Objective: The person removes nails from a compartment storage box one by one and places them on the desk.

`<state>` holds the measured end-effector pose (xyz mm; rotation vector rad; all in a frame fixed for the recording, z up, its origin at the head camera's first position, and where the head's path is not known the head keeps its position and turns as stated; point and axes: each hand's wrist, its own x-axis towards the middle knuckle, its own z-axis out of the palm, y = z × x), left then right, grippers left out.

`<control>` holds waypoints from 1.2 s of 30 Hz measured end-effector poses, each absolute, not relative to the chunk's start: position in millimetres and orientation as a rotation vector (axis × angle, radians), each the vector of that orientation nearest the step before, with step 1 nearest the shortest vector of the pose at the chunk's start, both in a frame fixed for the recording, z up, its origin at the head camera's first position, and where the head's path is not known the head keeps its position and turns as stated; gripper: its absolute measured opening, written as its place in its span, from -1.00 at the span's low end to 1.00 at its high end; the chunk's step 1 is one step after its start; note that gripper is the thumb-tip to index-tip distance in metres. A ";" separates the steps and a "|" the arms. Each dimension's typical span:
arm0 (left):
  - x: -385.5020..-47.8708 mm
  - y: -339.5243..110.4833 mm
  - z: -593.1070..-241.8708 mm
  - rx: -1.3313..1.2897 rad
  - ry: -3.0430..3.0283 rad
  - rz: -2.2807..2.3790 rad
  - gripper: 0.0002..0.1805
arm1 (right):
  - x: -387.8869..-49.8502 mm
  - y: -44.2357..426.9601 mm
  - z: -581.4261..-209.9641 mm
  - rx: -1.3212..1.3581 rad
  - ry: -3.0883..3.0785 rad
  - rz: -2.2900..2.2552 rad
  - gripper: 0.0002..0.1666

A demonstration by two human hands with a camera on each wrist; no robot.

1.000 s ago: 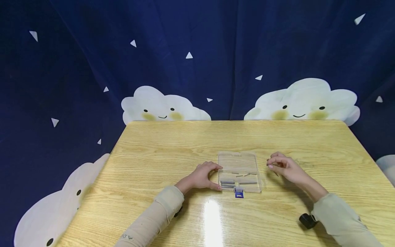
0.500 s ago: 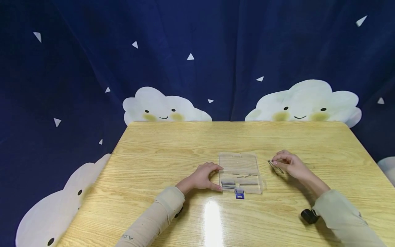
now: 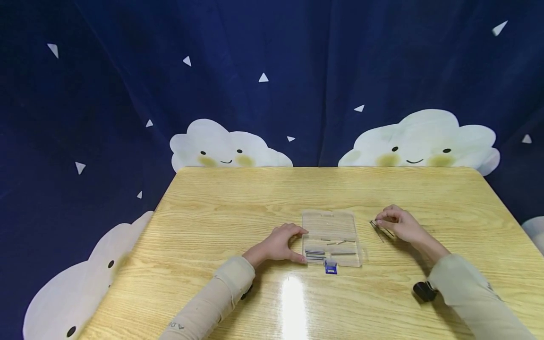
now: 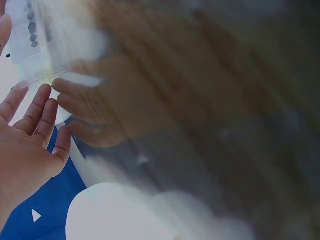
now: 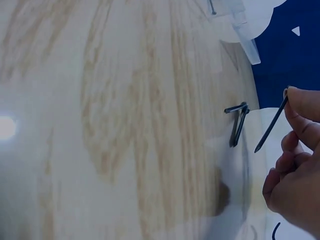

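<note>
A clear plastic box (image 3: 328,223) lies open on the table, its lid folded back. Several nails (image 3: 314,252) lie in its left front compartment, with others at its right and back. My left hand (image 3: 278,243) touches the box's left side, thumb at the front corner and a fingertip near the hinge; its other fingers look fairly straight in the left wrist view. Right of the box, my right hand (image 3: 401,226) pinches a dark nail (image 5: 271,124) near one end, point downward. Beside it, a few loose nails (image 5: 240,126) lie crossed on the tabletop.
The wooden table (image 3: 229,198) reaches back to a dark blue curtain (image 3: 272,38) printed with clouds and triangles. A blue latch (image 3: 330,267) sticks out at the box's front. A black wrist camera (image 3: 425,292) sits under the right sleeve.
My right hand has shifted slightly right and back, away from the box. Nails now show more plainly below its fingers. My left hand stays at the box's left side.
</note>
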<state>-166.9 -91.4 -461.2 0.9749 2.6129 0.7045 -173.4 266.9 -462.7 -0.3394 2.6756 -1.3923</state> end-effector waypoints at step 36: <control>-166.8 -91.4 -458.7 0.956 2.595 0.716 -0.22 | -183.9 261.8 -483.7 -0.066 2.892 -1.210 -0.72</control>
